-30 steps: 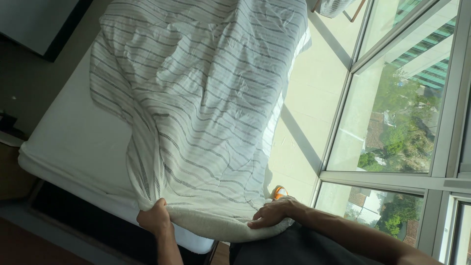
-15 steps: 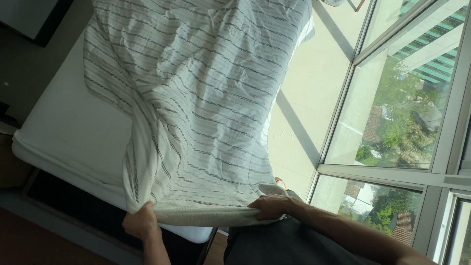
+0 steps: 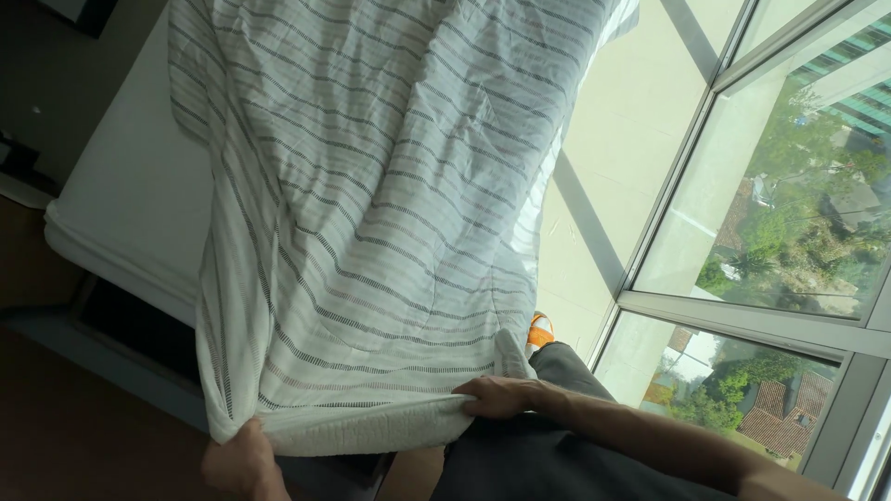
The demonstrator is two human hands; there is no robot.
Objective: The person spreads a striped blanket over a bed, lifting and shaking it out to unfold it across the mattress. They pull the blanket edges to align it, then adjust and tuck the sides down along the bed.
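Note:
A white blanket with thin grey stripes point(image 3: 371, 213) lies spread over a bed with a white mattress point(image 3: 130, 199). Its near edge is lifted off the bed and stretched between my hands. My left hand point(image 3: 239, 459) grips the blanket's left corner at the bottom of the view. My right hand point(image 3: 497, 397) grips the same edge further right, fingers curled over the thick hem. My dark trousers point(image 3: 548, 445) show below the right forearm.
Tall windows point(image 3: 780, 186) with grey frames stand at the right, with trees and roofs outside. A sunlit strip of pale floor point(image 3: 613, 148) runs between bed and window. An orange shoe point(image 3: 539, 329) shows by my leg. Dark floor point(image 3: 74, 408) lies left of the bed.
Both hands pulled the blanket's edge toward me and lower in view. The fabric now hangs flatter and straighter, with the bunched fold on the left drawn out.

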